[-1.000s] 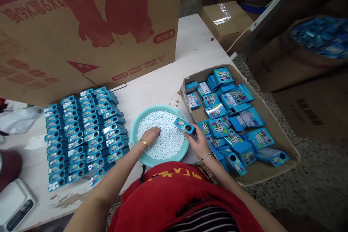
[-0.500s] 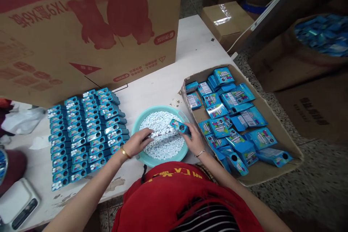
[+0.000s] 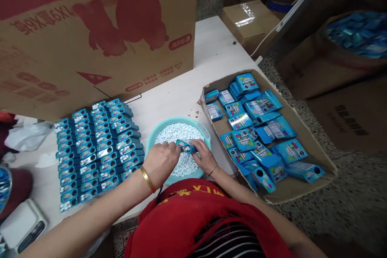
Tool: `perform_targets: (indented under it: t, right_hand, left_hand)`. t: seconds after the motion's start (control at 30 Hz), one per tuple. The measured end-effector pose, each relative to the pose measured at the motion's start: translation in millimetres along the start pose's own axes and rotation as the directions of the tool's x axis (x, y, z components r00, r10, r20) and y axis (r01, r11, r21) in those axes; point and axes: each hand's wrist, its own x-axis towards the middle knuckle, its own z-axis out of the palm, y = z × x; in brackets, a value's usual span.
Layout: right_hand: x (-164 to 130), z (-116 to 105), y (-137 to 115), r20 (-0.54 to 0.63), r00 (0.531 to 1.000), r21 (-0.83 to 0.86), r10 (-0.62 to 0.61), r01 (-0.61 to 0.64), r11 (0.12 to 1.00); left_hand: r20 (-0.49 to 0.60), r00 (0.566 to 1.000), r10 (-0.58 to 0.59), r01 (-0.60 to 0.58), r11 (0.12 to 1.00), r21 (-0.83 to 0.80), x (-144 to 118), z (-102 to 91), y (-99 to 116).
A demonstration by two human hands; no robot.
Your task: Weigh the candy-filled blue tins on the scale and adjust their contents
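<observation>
Over the teal basin (image 3: 151,141), which sits near the front edge of the desk (image 3: 178,96), both hands meet on one small blue box (image 3: 185,146). The right hand (image 3: 203,157) pinches its right end, fingers closed on it, while the left hand (image 3: 161,161) is bunched at its left end, fingertips together as if pressing white tablets (image 3: 181,131) in. The box looks like thin card: light, easily crushed, so it is probably best held by its narrow ends rather than its broad faces. The tablets seem small, hard and prone to roll. Filled boxes (image 3: 96,149) lie in rows at the left, and a cardboard tray (image 3: 302,187) of boxes sits off the right edge.
</observation>
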Motion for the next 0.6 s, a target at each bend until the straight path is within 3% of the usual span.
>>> perform_targets:
  t: [0.07, 0.13, 0.23, 0.33, 0.47, 0.6]
  right_hand:
    - [-1, -2, 2, -0.009, 1.0, 0.003, 0.01, -0.01, 1.0]
    - [-2, -6, 5, -0.021, 0.999, 0.007, 0.031, -0.031, 0.999]
    - [-4, -16, 9, -0.061, 0.995, 0.011, 0.085, -0.085, 0.996]
    - [-4, -27, 10, -0.113, 0.983, 0.013, 0.142, -0.141, 0.99]
    - [-2, -37, 8, -0.163, 0.967, 0.009, 0.197, -0.198, 0.98]
    - [-1, -38, 6, -0.19, 0.953, 0.01, 0.237, -0.239, 0.971]
  left_hand:
    - [-0.025, 1.0, 0.003, -0.003, 1.0, 0.0, -1, 4.6, -7]
    - [-0.064, 0.997, -0.041, 0.038, 0.998, -0.045, 2, 22.4, -25]
    - [-0.068, 0.977, -0.203, 0.188, 0.965, -0.182, 18, 71.4, -59]
    - [-0.013, 0.97, -0.241, 0.231, 0.942, -0.245, 43, 128.7, -72]
    - [-0.009, 0.986, -0.164, 0.149, 0.915, -0.374, 72, 182.4, -44]
    - [-0.053, 0.994, -0.091, 0.051, 0.851, -0.522, 82, 205.3, -7]
